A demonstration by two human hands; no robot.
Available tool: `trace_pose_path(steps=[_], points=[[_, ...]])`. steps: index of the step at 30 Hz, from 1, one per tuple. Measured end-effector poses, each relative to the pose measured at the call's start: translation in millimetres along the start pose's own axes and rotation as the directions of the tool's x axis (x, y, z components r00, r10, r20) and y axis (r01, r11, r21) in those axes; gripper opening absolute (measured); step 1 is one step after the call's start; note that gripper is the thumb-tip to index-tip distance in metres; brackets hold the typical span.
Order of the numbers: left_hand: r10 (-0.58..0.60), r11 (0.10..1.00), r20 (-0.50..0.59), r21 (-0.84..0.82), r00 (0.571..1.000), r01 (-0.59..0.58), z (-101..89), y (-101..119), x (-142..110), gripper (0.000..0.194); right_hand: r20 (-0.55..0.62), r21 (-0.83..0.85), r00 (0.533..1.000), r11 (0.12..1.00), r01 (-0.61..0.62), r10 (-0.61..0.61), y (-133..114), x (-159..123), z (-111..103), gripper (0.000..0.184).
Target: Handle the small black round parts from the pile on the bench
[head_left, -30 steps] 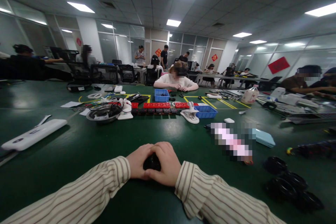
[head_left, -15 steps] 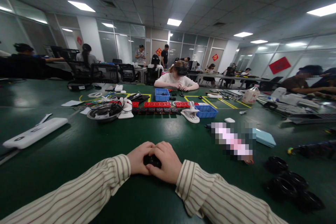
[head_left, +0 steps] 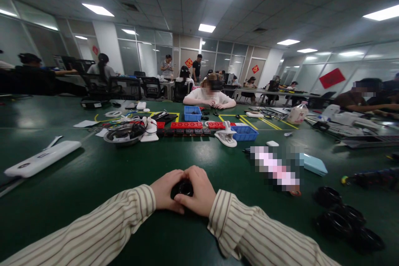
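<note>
Both my hands meet low in the middle of the green table (head_left: 93, 174), in striped sleeves. My left hand (head_left: 165, 191) and my right hand (head_left: 199, 193) are closed together around a small round black object (head_left: 183, 188). Only its dark, shiny top shows between my fingers. The hands rest on or just above the table surface.
Black ring-shaped parts (head_left: 343, 218) lie at the right. A white flat device (head_left: 42, 158) is at the left. Farther off are a metal bowl of cables (head_left: 123, 133), red strips (head_left: 187, 125), blue bins (head_left: 245, 132) and a light blue case (head_left: 313, 163). A person sits opposite; others work around.
My fingers have shifted slightly around the black object, which now shows a little more between them. The hands stay in the same spot.
</note>
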State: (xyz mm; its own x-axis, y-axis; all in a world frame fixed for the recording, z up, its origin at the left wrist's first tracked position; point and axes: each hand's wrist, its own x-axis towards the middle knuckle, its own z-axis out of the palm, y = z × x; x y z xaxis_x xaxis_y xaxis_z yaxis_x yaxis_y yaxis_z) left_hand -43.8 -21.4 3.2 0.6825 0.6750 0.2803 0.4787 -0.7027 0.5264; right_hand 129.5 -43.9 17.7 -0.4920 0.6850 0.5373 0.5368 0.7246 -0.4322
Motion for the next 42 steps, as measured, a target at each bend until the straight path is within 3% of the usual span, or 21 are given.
trace_pose_path(steps=[5, 8, 11, 14, 16, 22, 28, 33, 38, 42], points=[[0.014, 0.995, -0.049, 0.101, 0.999, -0.009, 1.0, 4, 0, 0.040, 0.055, -0.074, 0.998, 0.997, -0.035, 0.039, -3, 1, 1, 0.033], [0.012, 0.996, -0.048, 0.091, 0.999, -0.007, 2.4, 4, -1, 0.036, 0.051, -0.061, 0.999, 0.998, 0.011, -0.008, -4, 1, 0, 0.021], [0.012, 0.997, -0.029, 0.073, 1.000, -0.009, 3.8, 0, -1, 0.037, 0.089, -0.026, 0.980, 0.984, 0.178, -0.175, -4, 1, -2, 0.016], [0.046, 0.995, -0.007, 0.093, 0.999, -0.045, 5.9, -4, -1, 0.037, 0.124, 0.021, 0.919, 0.927, 0.374, -0.374, -5, 0, -2, 0.024], [0.072, 0.990, 0.008, 0.124, 0.997, -0.072, 7.5, -7, -1, 0.040, 0.104, 0.045, 0.897, 0.903, 0.426, -0.429, -6, 0, -2, 0.030], [0.070, 0.991, -0.040, 0.119, 0.997, -0.065, 8.2, -11, -1, 0.057, -0.018, -0.035, 0.956, 0.956, 0.291, -0.292, -6, 0, -1, 0.035], [0.035, 0.994, -0.068, 0.103, 0.997, -0.028, 5.6, -7, -1, 0.042, 0.048, -0.190, 0.992, 0.974, 0.121, -0.113, -7, -1, 1, 0.031], [0.031, 0.997, -0.038, 0.065, 0.999, -0.028, 4.2, -3, -1, 0.040, 0.120, -0.113, 0.967, 0.965, 0.237, -0.224, -8, 0, -1, 0.016], [0.087, 0.995, 0.007, 0.053, 0.996, -0.087, 5.2, -3, -1, 0.036, 0.094, 0.031, 0.905, 0.910, 0.414, -0.415, -8, -2, -3, 0.030], [0.093, 0.991, -0.004, 0.101, 0.996, -0.092, 5.2, -5, -1, 0.044, 0.033, 0.048, 0.936, 0.936, 0.350, -0.352, -8, -2, -5, 0.032]])
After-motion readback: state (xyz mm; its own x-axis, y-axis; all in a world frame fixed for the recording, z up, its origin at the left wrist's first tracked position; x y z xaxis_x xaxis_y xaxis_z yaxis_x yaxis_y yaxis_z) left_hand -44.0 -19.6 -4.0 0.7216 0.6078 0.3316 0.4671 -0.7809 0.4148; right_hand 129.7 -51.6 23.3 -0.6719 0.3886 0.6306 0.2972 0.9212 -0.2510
